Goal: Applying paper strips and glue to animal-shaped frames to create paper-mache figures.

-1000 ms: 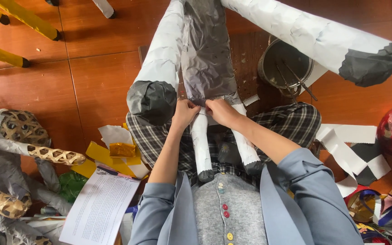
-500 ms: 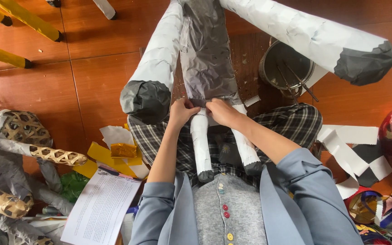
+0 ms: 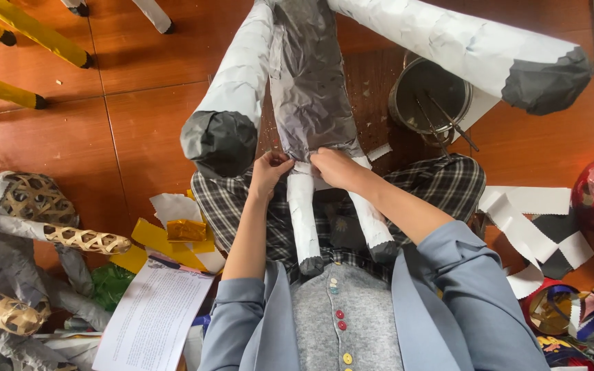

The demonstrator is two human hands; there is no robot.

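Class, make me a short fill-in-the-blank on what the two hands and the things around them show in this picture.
1. Both hands, left hand and right hand, press on a paper-covered ____-legged figure.
2. The figure's leg tips are painted ____.
3. The metal pot stands on the ____ floor.
4. The printed sheet lies by the person's ____ arm.

Missing words: four; black; wooden; left

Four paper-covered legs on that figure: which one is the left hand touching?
The left hand rests at the top of the short white leg beside it, over the lap. The two long legs reach over the floor; the other short one lies rightward.
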